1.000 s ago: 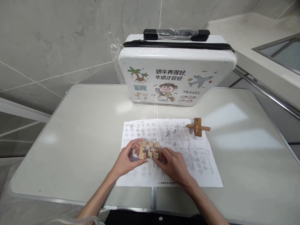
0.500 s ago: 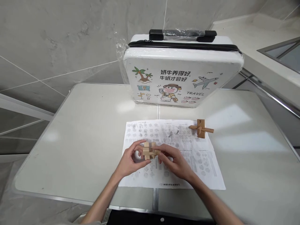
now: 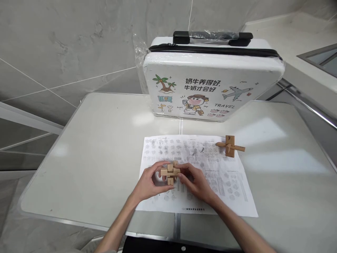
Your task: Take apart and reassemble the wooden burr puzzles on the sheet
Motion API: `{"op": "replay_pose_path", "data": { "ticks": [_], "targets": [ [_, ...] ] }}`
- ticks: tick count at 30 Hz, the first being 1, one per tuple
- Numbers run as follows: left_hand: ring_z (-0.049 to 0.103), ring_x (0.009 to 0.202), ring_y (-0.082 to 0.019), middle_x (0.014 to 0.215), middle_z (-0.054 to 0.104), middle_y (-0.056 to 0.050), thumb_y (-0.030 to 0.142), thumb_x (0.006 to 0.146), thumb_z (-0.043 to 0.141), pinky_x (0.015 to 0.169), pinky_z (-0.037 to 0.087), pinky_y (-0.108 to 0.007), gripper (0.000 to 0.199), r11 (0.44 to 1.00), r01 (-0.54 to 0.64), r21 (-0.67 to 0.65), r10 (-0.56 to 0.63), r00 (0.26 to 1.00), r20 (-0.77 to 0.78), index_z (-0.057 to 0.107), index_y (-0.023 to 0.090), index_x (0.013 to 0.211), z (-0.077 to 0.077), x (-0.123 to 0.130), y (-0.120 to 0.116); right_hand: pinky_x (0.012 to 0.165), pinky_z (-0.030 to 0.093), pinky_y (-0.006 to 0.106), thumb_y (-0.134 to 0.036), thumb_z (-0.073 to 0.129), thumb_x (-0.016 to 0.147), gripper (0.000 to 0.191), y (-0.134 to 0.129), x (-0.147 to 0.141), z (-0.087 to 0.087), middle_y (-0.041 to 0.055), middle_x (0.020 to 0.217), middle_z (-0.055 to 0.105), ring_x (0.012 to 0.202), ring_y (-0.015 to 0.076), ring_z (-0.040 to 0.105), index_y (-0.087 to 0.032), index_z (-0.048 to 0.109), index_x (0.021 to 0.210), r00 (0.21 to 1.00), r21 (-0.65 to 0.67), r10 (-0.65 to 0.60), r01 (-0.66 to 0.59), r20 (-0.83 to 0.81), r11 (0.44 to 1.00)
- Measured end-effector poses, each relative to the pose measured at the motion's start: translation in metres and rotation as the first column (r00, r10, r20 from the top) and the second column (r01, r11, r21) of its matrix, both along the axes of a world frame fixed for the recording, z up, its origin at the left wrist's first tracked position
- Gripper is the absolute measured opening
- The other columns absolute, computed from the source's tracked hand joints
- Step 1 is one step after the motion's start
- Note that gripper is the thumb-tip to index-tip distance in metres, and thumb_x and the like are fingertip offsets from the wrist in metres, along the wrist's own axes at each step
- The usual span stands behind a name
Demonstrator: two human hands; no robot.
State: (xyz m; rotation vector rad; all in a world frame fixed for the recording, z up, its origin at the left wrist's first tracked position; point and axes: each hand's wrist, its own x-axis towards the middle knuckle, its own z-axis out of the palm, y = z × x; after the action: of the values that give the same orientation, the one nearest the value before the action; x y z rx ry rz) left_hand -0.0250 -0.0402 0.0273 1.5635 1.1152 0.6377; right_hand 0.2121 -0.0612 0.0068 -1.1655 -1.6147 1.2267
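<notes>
Between my hands, above the printed sheet, is a light wooden burr puzzle (image 3: 170, 172) made of interlocking square sticks. My left hand (image 3: 150, 180) curves round its left side, thumb at the near stick end and fingers at the far one. From the right, my right hand (image 3: 196, 182) pinches the puzzle's right side between thumb and fingertips. Parts of the puzzle's far and right sides are hidden by my fingers. A darker wooden puzzle (image 3: 230, 146), with a pointed crossbar and a mark on its flat block, lies on the sheet's upper right corner.
The white printed sheet (image 3: 231, 202) lies on a pale folding table (image 3: 86, 158) with a seam down its middle. A white suitcase (image 3: 168, 66) with cartoon prints and plastic wrap stands at the back. Grey tiled wall (image 3: 79, 35) rises behind.
The light wooden puzzle has been turned in my hands, and its stick ends now show in a cross-like arrangement. The whole view has shifted slightly. The darker puzzle rests where it was.
</notes>
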Motion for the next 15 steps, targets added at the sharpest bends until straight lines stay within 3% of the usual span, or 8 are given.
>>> {"op": "replay_pose_path", "data": {
  "ticks": [5, 9, 12, 15],
  "targets": [
    [0.071, 0.124, -0.033, 0.136, 0.074, -0.011, 0.041, 0.072, 0.098, 0.110, 0.057, -0.047, 0.074, 1.000, -0.009, 0.026, 0.008, 1.000, 0.027, 0.068, 0.028, 0.138, -0.0041, -0.0029, 0.0003, 0.063, 0.057, 0.031, -0.049, 0.057, 0.109, 0.030, 0.0009, -0.0010, -0.0020, 0.0054, 0.083, 0.077, 0.069, 0.0206, 0.072, -0.022, 0.067, 0.118, 0.999, -0.014, -0.032, 0.032, 0.011, 0.999],
    [0.073, 0.118, -0.031, 0.131, 0.075, -0.010, 0.039, 0.071, 0.098, 0.103, 0.060, -0.043, 0.074, 0.999, -0.035, -0.007, 0.035, 0.999, 0.039, 0.068, 0.028, 0.137, -0.0032, -0.0039, 0.0000, 0.065, 0.060, 0.032, -0.048, 0.060, 0.108, 0.028, 0.0012, -0.0019, -0.0022, 0.0060, 0.089, 0.077, 0.072, 0.0212, 0.074, -0.024, 0.067, 0.120, 0.998, -0.034, -0.060, 0.060, -0.016, 0.998],
    [0.074, 0.107, -0.028, 0.120, 0.078, -0.009, 0.040, 0.073, 0.097, 0.093, 0.062, -0.038, 0.072, 0.995, -0.091, -0.051, 0.094, 0.994, 0.063, 0.067, 0.026, 0.137, -0.0044, -0.0056, -0.0004, 0.066, 0.061, 0.033, -0.043, 0.062, 0.107, 0.027, 0.0011, -0.0003, -0.0024, 0.0060, 0.094, 0.075, 0.074, 0.0209, 0.073, -0.026, 0.063, 0.128, 0.995, 0.046, -0.101, 0.101, -0.008, 0.994],
    [0.073, 0.101, -0.026, 0.111, 0.078, -0.008, 0.043, 0.076, 0.095, 0.090, 0.061, -0.037, 0.072, 0.982, -0.172, -0.076, 0.181, 0.975, 0.127, 0.066, 0.025, 0.139, -0.0083, -0.0074, -0.0009, 0.075, 0.063, 0.040, -0.040, 0.068, 0.103, 0.034, 0.0010, 0.0021, -0.0040, 0.0097, 0.106, 0.072, 0.088, 0.0258, 0.072, -0.027, 0.058, 0.134, 0.980, 0.203, -0.129, 0.097, 0.150, 0.974]
  ]
}}
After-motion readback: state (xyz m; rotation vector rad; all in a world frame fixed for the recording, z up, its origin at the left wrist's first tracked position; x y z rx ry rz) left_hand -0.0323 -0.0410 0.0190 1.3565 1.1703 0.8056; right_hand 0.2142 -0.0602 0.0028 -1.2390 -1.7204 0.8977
